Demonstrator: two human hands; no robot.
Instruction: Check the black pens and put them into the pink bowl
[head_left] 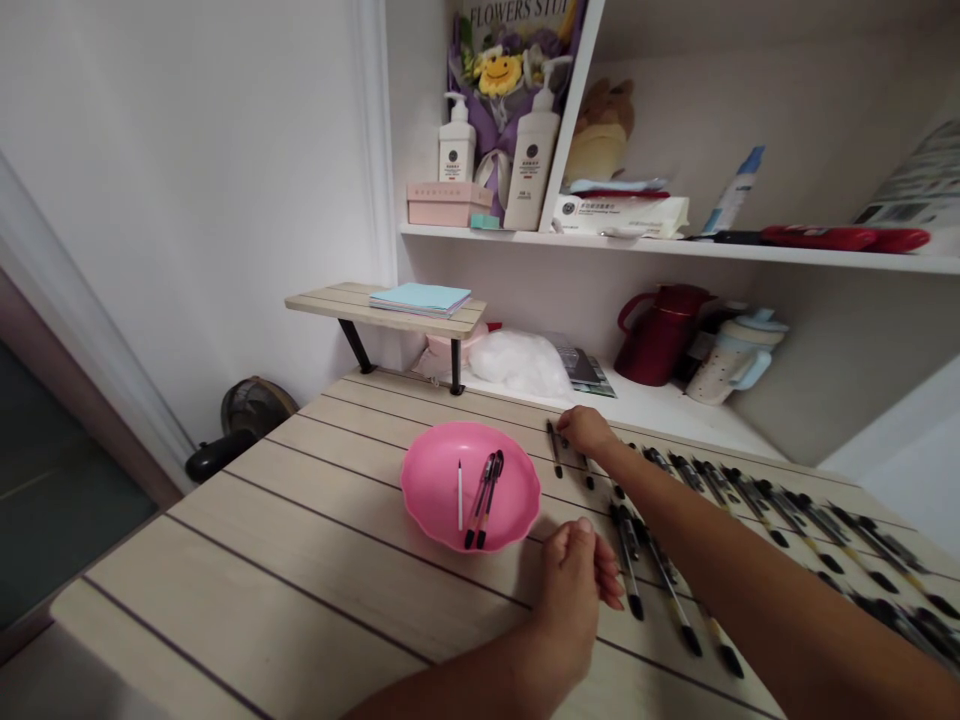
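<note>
My right hand (589, 432) reaches to the back of the table, its fingers closed together on a pen whose body is mostly hidden under the hand. Just left of its fingertips lies a black-capped pen (555, 448). Nearer to me, my left hand (574, 570) is loosely curled, thumb on top, and nothing shows sticking out of it. It rests between a pink scalloped bowl (420, 510) and a group of pens (626, 560). In the bowl are two black-capped pens (486, 500) and a slim white refill-like stick (460, 498).
Rows of pens (780, 510) cover the table's right side, partly under my right forearm. A small raised shelf (337, 300) with blue paper (421, 298) stands at the back left. Behind are a dark red jug (656, 335), a pale tumbler (731, 355) and a shelf with pump bottles (531, 160).
</note>
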